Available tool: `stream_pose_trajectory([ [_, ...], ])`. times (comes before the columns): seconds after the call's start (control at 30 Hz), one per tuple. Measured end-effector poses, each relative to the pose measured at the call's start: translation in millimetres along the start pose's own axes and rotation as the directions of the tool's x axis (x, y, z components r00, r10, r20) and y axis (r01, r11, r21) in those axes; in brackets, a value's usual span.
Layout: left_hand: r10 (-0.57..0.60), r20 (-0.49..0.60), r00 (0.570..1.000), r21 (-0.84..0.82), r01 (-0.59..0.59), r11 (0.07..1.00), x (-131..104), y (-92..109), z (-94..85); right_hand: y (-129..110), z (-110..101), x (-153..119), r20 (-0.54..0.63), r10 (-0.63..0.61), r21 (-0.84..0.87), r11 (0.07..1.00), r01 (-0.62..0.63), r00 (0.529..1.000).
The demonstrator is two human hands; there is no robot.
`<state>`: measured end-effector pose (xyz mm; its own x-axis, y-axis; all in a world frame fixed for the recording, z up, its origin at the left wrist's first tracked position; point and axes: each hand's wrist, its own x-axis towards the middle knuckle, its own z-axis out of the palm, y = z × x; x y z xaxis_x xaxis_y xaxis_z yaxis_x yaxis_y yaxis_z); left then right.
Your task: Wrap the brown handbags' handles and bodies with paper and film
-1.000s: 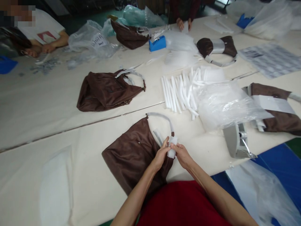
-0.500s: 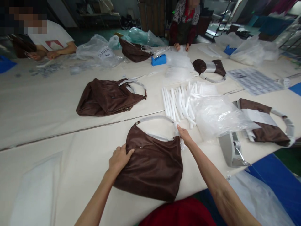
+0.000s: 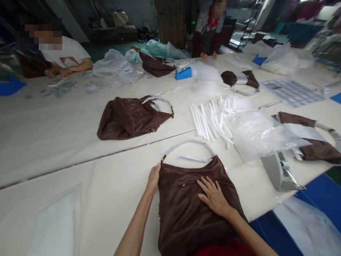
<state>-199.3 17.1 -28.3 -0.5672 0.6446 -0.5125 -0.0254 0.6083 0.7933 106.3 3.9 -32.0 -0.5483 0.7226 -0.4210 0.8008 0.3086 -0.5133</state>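
A brown handbag [image 3: 186, 213] lies flat at the table's near edge, close to my body. Its strap [image 3: 183, 144] is wrapped in white material and arches away from me. At the bag's upper left corner, just under the strap joint, my left hand [image 3: 153, 177] grips the edge, its fingers partly hidden. My right hand [image 3: 214, 197] rests flat on the front panel with fingers spread. A small light spot, too small to identify, shows on the panel left of that hand.
Another brown handbag [image 3: 133, 119] lies beyond the table seam. White foam tubes [image 3: 207, 121], clear plastic bags [image 3: 261, 131] and a grey tape dispenser [image 3: 278, 172] sit to the right, beside a wrapped bag [image 3: 311, 149]. Two people work across the table.
The handbag has shifted toward me and turned slightly. My left hand moved up to its upper left corner. My right hand let go of the strap and now lies on the panel.
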Motion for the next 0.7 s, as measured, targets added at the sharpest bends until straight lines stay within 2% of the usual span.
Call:
stream_pose_trajectory([
  [0.07, -0.145, 0.133, 0.980, -0.197, 0.169, 0.966, 2.4, 6.3, 3.1, 1.3, -9.1, 5.2, 0.041, 0.004, 0.053, 0.999, -0.006, 0.999],
  [0.13, -0.298, 0.323, 0.898, -0.362, 0.408, 0.838, 1.8, 12.7, 1.7, 3.0, -16.4, 9.2, 0.056, -0.007, 0.090, 0.996, 0.002, 0.998],
  [0.17, -0.337, 0.397, 0.854, -0.401, 0.492, 0.773, 1.0, 16.6, 0.5, 3.9, -18.3, 10.8, 0.056, -0.011, 0.104, 0.995, 0.005, 0.998],
  [0.2, -0.346, 0.439, 0.829, -0.417, 0.529, 0.739, -0.6, 21.5, -0.3, 4.7, -18.9, 12.2, 0.053, -0.015, 0.116, 0.993, 0.009, 0.998],
  [0.23, -0.340, 0.453, 0.824, -0.428, 0.535, 0.728, -3.4, 27.4, -0.6, 5.2, -18.5, 13.4, 0.051, -0.021, 0.128, 0.992, 0.014, 0.998],
  [0.33, -0.268, 0.428, 0.863, -0.448, 0.460, 0.767, -20.3, 50.8, 4.2, 3.2, -15.4, 14.5, 0.056, -0.051, 0.173, 0.984, 0.041, 0.997],
  [0.43, -0.117, 0.433, 0.894, -0.440, 0.322, 0.838, -48.3, 76.1, 18.1, -5.6, -13.5, 12.0, 0.040, -0.100, 0.239, 0.967, 0.087, 0.994],
  [0.5, -0.023, 0.471, 0.882, -0.385, 0.229, 0.894, -68.1, 88.3, 32.5, -12.6, -13.1, 10.3, 0.013, -0.153, 0.301, 0.943, 0.142, 0.988],
  [0.57, 0.018, 0.531, 0.847, -0.282, 0.156, 0.947, -83.6, 93.3, 50.2, -16.7, -13.2, 9.7, -0.006, -0.193, 0.372, 0.911, 0.181, 0.981],
  [0.63, 0.019, 0.578, 0.816, -0.164, 0.094, 0.982, -91.8, 89.9, 68.7, -15.4, -14.1, 9.8, -0.019, -0.197, 0.455, 0.871, 0.184, 0.980],
  [0.7, 0.033, 0.583, 0.812, -0.036, -0.014, 0.999, -92.1, 79.3, 84.2, -6.6, -16.9, 9.5, -0.076, -0.176, 0.581, 0.792, 0.187, 0.982],
])
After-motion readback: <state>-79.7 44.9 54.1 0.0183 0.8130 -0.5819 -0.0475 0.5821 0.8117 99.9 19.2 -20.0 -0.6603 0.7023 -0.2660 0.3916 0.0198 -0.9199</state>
